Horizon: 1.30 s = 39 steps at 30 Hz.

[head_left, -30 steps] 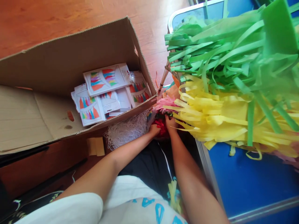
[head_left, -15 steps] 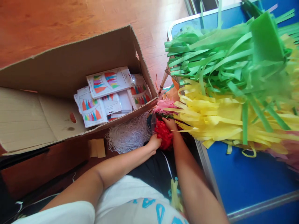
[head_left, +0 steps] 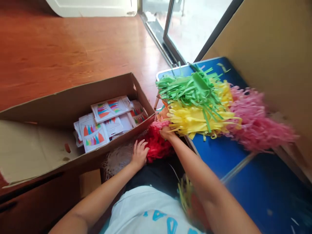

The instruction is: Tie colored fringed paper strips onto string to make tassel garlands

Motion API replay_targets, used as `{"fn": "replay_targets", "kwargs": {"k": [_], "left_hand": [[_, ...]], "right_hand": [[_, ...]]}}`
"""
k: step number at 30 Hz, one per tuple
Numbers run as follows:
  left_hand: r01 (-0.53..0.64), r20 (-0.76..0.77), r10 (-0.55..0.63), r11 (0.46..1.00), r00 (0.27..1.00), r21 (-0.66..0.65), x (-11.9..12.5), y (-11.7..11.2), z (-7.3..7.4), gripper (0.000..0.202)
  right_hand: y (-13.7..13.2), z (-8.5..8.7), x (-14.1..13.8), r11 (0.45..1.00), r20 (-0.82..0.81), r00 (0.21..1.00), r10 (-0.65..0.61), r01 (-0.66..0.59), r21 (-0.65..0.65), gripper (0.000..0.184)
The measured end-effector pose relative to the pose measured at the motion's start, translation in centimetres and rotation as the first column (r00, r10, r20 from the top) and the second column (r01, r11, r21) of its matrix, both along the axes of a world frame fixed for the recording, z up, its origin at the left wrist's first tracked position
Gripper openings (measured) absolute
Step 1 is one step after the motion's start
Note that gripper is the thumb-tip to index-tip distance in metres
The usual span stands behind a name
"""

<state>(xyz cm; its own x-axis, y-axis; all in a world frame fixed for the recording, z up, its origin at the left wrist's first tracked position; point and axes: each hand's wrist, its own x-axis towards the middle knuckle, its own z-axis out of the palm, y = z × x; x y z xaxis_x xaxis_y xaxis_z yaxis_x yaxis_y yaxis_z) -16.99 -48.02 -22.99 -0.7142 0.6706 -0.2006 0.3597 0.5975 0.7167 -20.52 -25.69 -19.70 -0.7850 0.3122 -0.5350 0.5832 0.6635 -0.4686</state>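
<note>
White T-shirt with blue lettering (head_left: 148,211) at bottom centre, lap below the hands. Left hand (head_left: 139,155) low centre, fingers (head_left: 142,146) spread open, just touching the edge of a red tissue-paper fringe (head_left: 156,145). Right hand (head_left: 166,133) lies on top of the same bunch, near a pink tissue fringe (head_left: 162,124); fingers (head_left: 162,130) bent over the paper, grip cannot be told. The red bunch sits centre frame, against the outer wall of a cardboard box (head_left: 73,104). White paper shred (head_left: 117,160) lies just left of it, under the box edge. Inside the box, left of centre: printed packets of bunting (head_left: 104,125), in a loose pile. To the right, on a blue counter (head_left: 219,156): green and yellow tissue tassels (head_left: 195,100), and a blurred pink tassel (head_left: 258,120). Upper left, wooden floor (head_left: 60,55); top centre, glass door (head_left: 192,29).
</note>
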Motion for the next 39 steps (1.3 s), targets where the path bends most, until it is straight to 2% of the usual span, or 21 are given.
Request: {"fn": "replay_targets", "kwargs": {"k": [5,8,10,12,14,18,21,23,25,28,31,33,35,37,39], "left_hand": [[0.121,-0.112,-0.121,0.993,0.986,-0.002,-1.7,-2.0,1.9,0.053],[0.130,-0.159,-0.129,0.991,0.979,0.000,-2.9,-2.7,3.8,0.054],[0.134,-0.182,-0.130,0.991,0.975,0.009,-4.0,-3.1,5.5,0.049],[0.147,-0.197,-0.140,0.989,0.970,0.018,-5.3,-3.3,7.7,0.042],[0.163,-0.203,-0.156,0.987,0.967,0.016,-6.6,-3.6,10.1,0.040],[0.172,-0.258,-0.190,0.981,0.947,-0.089,-8.4,-4.2,14.7,0.043],[0.113,-0.337,-0.169,0.977,0.926,-0.180,-9.1,-5.5,17.6,0.046],[0.092,-0.383,-0.166,0.974,0.909,-0.205,-9.5,-6.6,19.2,0.047],[0.105,-0.412,-0.178,0.975,0.894,-0.195,-9.8,-7.7,20.5,0.046],[0.171,-0.431,-0.221,0.974,0.875,-0.152,-9.6,-8.6,22.3,0.046],[0.283,-0.449,-0.319,0.948,0.835,-0.146,-8.3,-7.8,24.0,0.043],[0.374,-0.442,-0.410,0.912,0.798,-0.170,-6.9,-6.3,25.0,0.044],[0.481,-0.420,-0.515,0.855,0.748,-0.192,-5.2,-4.3,26.1,0.046],[0.593,-0.422,-0.612,0.782,0.669,-0.195,-3.3,-2.1,27.0,0.045],[0.685,-0.463,-0.677,0.705,0.572,-0.183,-1.4,0.2,27.8,0.042]], "right_hand": [[-0.8,8.5,0.1,0.968,-0.060,0.996,0.064,-0.077,-0.240,0.009],[-0.7,14.4,1.1,0.929,-0.145,0.989,0.006,-0.059,-0.365,0.014],[-0.3,18.4,2.1,0.866,-0.202,0.977,-0.069,-0.042,-0.498,0.014],[0.3,22.2,3.3,0.779,-0.268,0.953,-0.139,-0.062,-0.624,0.012],[1.0,25.5,4.5,0.736,-0.346,0.919,-0.189,-0.101,-0.670,0.011],[2.6,30.7,6.8,0.795,-0.479,0.835,-0.269,-0.088,-0.600,0.015],[3.7,33.3,8.4,0.863,-0.611,0.738,-0.287,-0.078,-0.500,0.020],[4.0,34.0,9.3,0.923,-0.700,0.663,-0.266,-0.035,-0.384,0.019],[3.8,33.8,10.3,0.954,-0.716,0.667,-0.206,-0.026,-0.299,0.017],[2.4,31.7,12.1,0.960,-0.665,0.734,-0.137,-0.066,-0.270,0.015],[0.1,28.6,14.9,0.985,-0.688,0.721,-0.080,-0.051,-0.168,0.010],[-1.5,27.0,17.2,0.993,-0.753,0.657,-0.044,-0.053,-0.103,0.013],[-2.7,25.9,19.7,0.997,-0.840,0.540,-0.048,-0.023,-0.072,0.017],[-3.7,25.4,21.9,0.998,-0.907,0.416,-0.063,0.028,-0.056,0.018],[-4.3,25.3,23.7,0.998,-0.944,0.328,-0.043,0.057,-0.026,0.017]]}}
